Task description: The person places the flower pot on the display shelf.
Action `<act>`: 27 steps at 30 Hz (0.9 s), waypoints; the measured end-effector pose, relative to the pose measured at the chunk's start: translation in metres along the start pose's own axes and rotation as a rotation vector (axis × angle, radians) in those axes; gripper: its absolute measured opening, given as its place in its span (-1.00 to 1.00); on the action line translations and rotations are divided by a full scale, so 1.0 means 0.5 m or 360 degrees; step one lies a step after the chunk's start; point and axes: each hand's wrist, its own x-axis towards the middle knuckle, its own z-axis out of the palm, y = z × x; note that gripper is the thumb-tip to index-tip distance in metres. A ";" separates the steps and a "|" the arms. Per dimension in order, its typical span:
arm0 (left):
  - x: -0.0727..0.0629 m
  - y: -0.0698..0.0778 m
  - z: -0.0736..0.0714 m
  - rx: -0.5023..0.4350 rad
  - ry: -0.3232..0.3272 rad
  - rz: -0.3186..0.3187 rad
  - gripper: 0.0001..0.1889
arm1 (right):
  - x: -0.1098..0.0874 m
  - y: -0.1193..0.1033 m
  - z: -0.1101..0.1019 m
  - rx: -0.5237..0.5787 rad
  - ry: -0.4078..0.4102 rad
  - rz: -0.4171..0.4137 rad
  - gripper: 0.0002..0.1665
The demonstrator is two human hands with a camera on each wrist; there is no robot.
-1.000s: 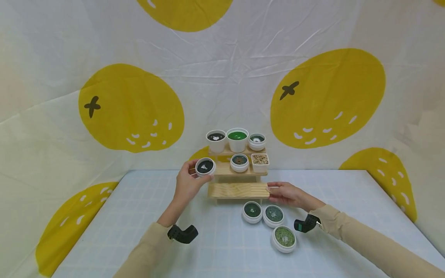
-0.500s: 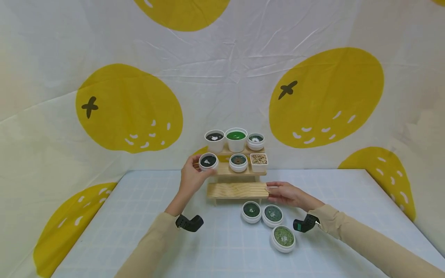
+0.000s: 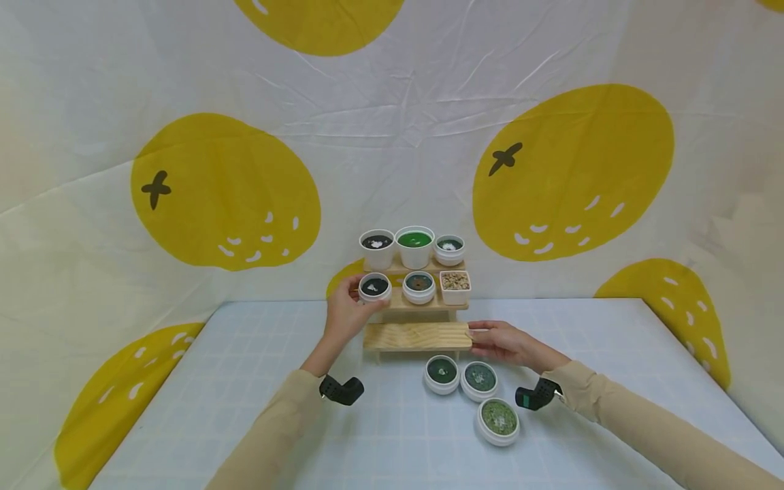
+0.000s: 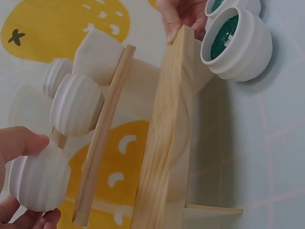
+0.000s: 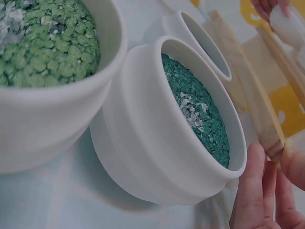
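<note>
Dark-filled cup (image 3: 375,288) in hand at the nine-o'clock end of the middle plank (image 3: 397,298).
The left hand (image 3: 346,313) has thumb and fingers spread cup-wide around its sides; the right hand (image 3: 505,342) pinches the lower plank (image 3: 416,336) at three o'clock. Released too far toward nine, the cup might tip off; pushed toward three, it could bump the brown-centred cup (image 3: 419,288).
</note>
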 end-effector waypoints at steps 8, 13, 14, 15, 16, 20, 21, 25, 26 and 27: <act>0.004 -0.005 0.007 0.0054 -0.0028 0.0021 -0.31 | 0.001 0.004 0.001 0.0011 -0.0003 0.0001 -0.29; 0.010 -0.012 0.012 0.0053 -0.0055 0.0011 -0.31 | 0.001 0.004 -0.001 0.0010 -0.0004 -0.0002 -0.29; 0.011 -0.013 0.012 0.0054 -0.0059 0.0006 -0.31 | 0.001 0.004 -0.001 0.0010 -0.0004 -0.0002 -0.29; 0.012 -0.013 0.013 0.0057 -0.0061 0.0003 -0.31 | 0.001 0.004 -0.001 0.0010 -0.0004 -0.0002 -0.29; 0.013 -0.014 0.013 0.0059 -0.0060 -0.0002 -0.31 | 0.001 0.004 0.000 0.0011 -0.0003 -0.0002 -0.29; 0.013 -0.014 0.012 0.0070 -0.0055 -0.0012 -0.31 | 0.000 0.004 0.002 0.0018 -0.0024 -0.0009 -0.27; 0.013 -0.014 0.012 0.0077 -0.0054 -0.0010 -0.31 | 0.000 0.004 0.002 0.0020 -0.0025 -0.0008 -0.28; 0.013 -0.013 0.012 0.0062 -0.0051 -0.0003 -0.30 | -0.001 0.001 0.002 0.0015 -0.0021 -0.0008 -0.29; 0.013 -0.013 0.012 0.0055 -0.0049 0.0005 -0.30 | -0.002 0.000 0.002 0.0013 -0.0020 -0.0011 -0.29; 0.012 -0.013 0.012 0.0046 -0.0050 0.0010 -0.30 | -0.002 -0.001 0.002 0.0015 -0.0010 -0.0005 -0.29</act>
